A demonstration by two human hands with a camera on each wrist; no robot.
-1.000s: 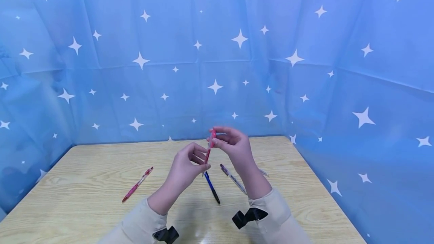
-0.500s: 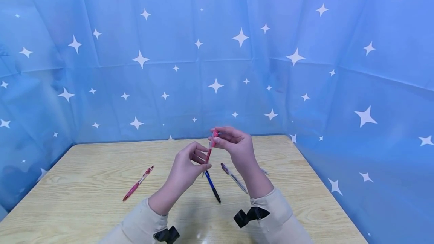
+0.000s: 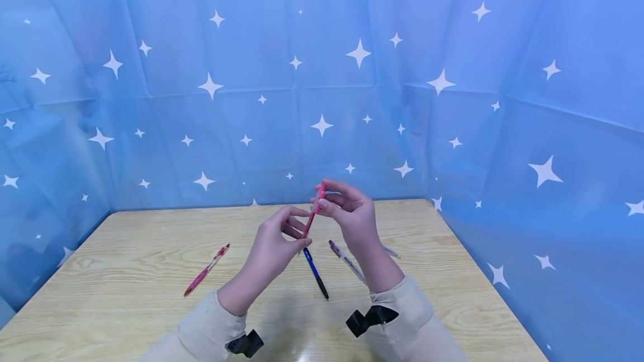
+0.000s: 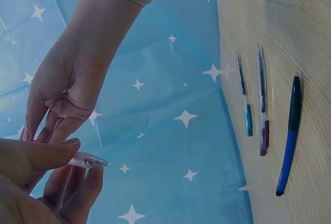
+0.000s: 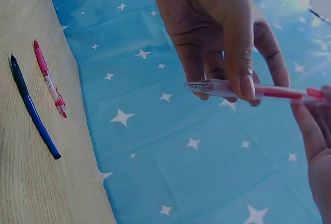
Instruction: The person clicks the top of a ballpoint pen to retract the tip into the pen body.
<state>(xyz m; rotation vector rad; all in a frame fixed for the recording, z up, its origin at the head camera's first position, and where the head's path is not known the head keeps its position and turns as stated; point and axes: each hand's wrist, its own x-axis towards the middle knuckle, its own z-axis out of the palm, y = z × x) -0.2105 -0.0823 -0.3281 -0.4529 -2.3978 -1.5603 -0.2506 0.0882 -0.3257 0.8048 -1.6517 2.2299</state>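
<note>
A clear-barrelled pen with a red refill (image 5: pixel 282 93) is held tilted above the table between both hands. My left hand (image 3: pixel 269 244) pinches it near its lower, tip end with the thumb and fingers. The upper end with the pink-red clip is gripped by my right hand (image 3: pixel 354 217). In the left wrist view the pen's clear tip (image 4: pixel 90 160) pokes out past the left thumb. Below the hands, a blue pen with a black grip (image 3: pixel 317 275) lies on the table.
On the wooden table (image 3: pixel 126 272), a pink-red pen (image 3: pixel 206 270) lies left. Right of the blue pen lie a clear pen with a purple clip (image 4: pixel 262 105) and one with a green end (image 4: pixel 247 110). A blue star-patterned curtain (image 3: pixel 282 144) surrounds the table.
Both hands keep their hold on the red pen. The right hand and the pen's upper end have risen slightly in the head view.
</note>
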